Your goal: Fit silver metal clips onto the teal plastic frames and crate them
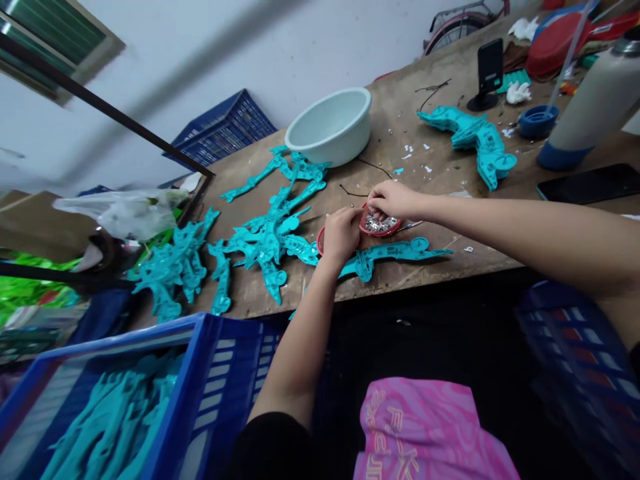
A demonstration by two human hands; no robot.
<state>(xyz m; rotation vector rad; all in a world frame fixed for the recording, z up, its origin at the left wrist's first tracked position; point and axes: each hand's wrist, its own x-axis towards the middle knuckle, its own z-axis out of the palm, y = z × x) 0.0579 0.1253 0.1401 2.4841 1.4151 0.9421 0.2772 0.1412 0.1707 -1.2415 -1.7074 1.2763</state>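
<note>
My right hand (393,200) reaches into a small red basket (381,232) of little silvery metal pieces (375,222). Its fingers are pinched together at the pieces, and what lies between them is too small to make out. Just left of that basket, my left hand (343,233) is closed with its fingers curled down, hiding whatever they hold. Part of a second red basket (321,241) shows beside it. Directly below both hands, a turquoise plastic part (367,263) with a long pointed end lies along the table's front edge.
More turquoise parts (265,237) spread leftward over the wooden table (400,153). A pale basin (333,127) stands behind. Rightward are stacked turquoise parts (477,140), a phone (593,183) and a bottle (593,100). A blue crate (200,353) stands at front left.
</note>
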